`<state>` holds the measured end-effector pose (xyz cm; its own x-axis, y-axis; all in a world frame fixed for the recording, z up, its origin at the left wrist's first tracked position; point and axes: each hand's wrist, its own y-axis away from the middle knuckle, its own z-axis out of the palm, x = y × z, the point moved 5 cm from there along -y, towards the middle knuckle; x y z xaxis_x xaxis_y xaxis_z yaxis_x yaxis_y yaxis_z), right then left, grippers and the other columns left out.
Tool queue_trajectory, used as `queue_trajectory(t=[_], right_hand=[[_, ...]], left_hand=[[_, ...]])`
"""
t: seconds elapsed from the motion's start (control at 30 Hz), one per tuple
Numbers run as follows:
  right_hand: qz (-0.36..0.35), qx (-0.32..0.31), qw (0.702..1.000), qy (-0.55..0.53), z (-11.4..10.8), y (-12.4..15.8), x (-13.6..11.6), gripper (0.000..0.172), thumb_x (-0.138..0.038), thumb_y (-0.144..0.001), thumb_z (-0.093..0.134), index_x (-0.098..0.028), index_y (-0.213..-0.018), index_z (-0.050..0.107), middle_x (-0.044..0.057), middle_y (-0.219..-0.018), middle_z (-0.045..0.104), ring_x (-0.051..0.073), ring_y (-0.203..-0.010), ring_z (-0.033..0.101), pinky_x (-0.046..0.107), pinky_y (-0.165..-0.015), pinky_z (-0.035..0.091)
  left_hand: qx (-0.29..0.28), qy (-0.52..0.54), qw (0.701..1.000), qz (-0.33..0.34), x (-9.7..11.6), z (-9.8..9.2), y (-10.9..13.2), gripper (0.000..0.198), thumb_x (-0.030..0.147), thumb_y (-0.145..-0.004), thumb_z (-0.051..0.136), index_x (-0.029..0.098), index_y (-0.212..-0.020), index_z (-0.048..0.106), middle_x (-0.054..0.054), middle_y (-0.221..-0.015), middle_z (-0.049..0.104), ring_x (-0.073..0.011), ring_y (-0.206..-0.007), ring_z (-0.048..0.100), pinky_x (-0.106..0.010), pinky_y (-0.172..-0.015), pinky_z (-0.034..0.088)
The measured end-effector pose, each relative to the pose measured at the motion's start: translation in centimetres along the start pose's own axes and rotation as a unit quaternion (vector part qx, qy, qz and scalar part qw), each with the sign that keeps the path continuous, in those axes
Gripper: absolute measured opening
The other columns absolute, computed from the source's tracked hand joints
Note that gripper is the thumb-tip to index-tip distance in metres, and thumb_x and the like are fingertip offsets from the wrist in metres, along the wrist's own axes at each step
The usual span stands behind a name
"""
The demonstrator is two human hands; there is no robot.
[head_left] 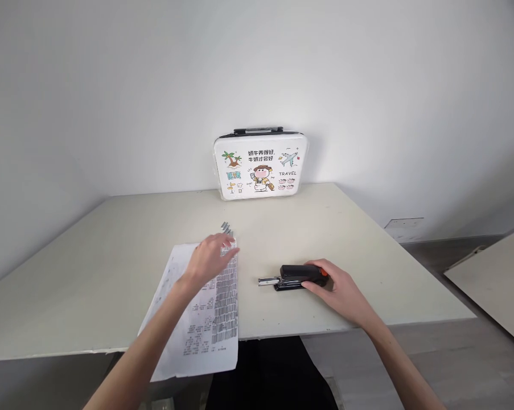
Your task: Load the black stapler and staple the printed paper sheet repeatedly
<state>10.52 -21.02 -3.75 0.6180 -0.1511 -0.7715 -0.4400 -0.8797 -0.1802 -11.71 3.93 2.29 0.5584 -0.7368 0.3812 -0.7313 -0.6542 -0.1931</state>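
A black stapler (297,274) lies on the table with a metal rail sticking out of its left end. My right hand (340,289) is closed around its right end, near an orange part. My left hand (212,259) hovers over the top right corner of a printed sheet of paper (190,341), thumb and fingers a little apart, with nothing visible between them. Just beyond its fingertips sit several short strips of staples (226,227), partly hidden by the hand. The sheet's lower end hangs past the table's front edge.
At the back, a white case (260,171) with cartoon prints and a dark handle leans against the wall. The pale table (132,222) ends at its front edge close to my body. Another pale surface (496,279) stands at the far right, beyond a gap.
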Motion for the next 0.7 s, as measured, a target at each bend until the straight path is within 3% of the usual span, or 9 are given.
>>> queue_trajectory(t=[0.13, 0.27, 0.5, 0.7], right_hand=[[0.005, -0.003, 1.000, -0.003, -0.1, 0.0, -0.1, 0.033, -0.054, -0.095, 0.065, -0.033, -0.121, 0.065, 0.004, -0.126, 0.072, 0.027, -0.112, 0.068, 0.038, -0.088, 0.059], [0.009, -0.007, 1.000, -0.010, -0.1, 0.0, -0.2, 0.034, -0.056, -0.096, 0.064, -0.033, -0.121, 0.065, 0.005, -0.127, 0.071, 0.028, -0.113, 0.067, 0.040, -0.089, 0.059], [0.014, -0.008, 1.000, -0.011, 0.0, 0.0, 0.0, 0.035, -0.056, -0.095, 0.064, -0.033, -0.122, 0.065, 0.006, -0.128, 0.071, 0.029, -0.114, 0.067, 0.041, -0.089, 0.058], [0.016, -0.010, 1.000, -0.009, 0.0, 0.0, 0.0, 0.033, -0.055, -0.096, 0.065, -0.033, -0.121, 0.064, 0.004, -0.127, 0.071, 0.027, -0.113, 0.067, 0.039, -0.089, 0.058]], left_hand=[[0.039, -0.042, 0.996, -0.073, -3.3, 0.4, -3.5, 0.033, 0.042, -0.094, 0.063, 0.021, -0.119, 0.067, -0.010, -0.117, 0.074, -0.0312, -0.110, 0.070, -0.044, -0.093, 0.054], [0.044, -0.067, 0.991, -0.103, -4.7, 1.4, -5.4, 0.035, 0.045, -0.091, 0.064, 0.020, -0.116, 0.069, -0.013, -0.119, 0.073, -0.0341, -0.114, 0.068, -0.047, -0.098, 0.052], [0.030, -0.091, 0.989, -0.109, -5.5, 1.7, -6.1, 0.037, 0.046, -0.091, 0.066, 0.022, -0.119, 0.073, -0.014, -0.124, 0.072, -0.0357, -0.117, 0.066, -0.050, -0.103, 0.049], [0.036, -0.055, 0.992, -0.105, -6.0, 0.3, -5.6, 0.027, 0.044, -0.091, 0.069, 0.022, -0.103, 0.078, -0.014, -0.123, 0.073, -0.0374, -0.121, 0.065, -0.048, -0.103, 0.050]])
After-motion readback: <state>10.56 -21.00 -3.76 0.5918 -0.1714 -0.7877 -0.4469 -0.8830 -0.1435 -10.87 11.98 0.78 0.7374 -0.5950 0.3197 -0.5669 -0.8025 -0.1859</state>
